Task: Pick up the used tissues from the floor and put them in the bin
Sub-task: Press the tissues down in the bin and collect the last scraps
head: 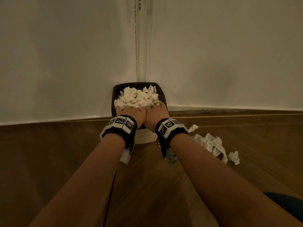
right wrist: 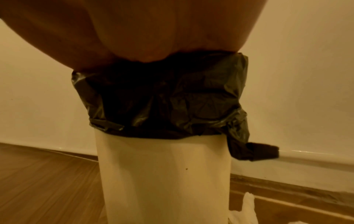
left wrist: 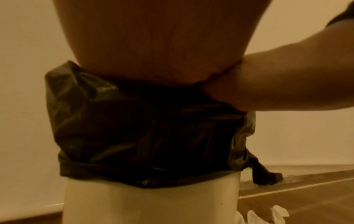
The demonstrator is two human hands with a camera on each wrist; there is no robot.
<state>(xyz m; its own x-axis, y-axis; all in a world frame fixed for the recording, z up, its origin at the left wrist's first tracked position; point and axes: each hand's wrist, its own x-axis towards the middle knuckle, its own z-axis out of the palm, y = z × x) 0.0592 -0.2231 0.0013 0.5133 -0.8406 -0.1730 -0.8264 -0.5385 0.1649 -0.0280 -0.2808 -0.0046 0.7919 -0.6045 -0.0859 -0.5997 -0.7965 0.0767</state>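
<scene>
Both forearms stretched forward, left hand [head: 130,112] and right hand [head: 156,113] touching side by side, pressing down on heaped tissues [head: 137,97] in black-lined bin [head: 114,95] at wall corner; finger state hidden under paper, cannot tell. Compacting step, judged mid-task. Next: lift out, grab loose tissues on floor [head: 211,145] right of bin.

White bin [head: 146,137], black-lined, heaped with crumpled tissues [head: 137,97]; more tissues on floor [head: 211,143].
</scene>
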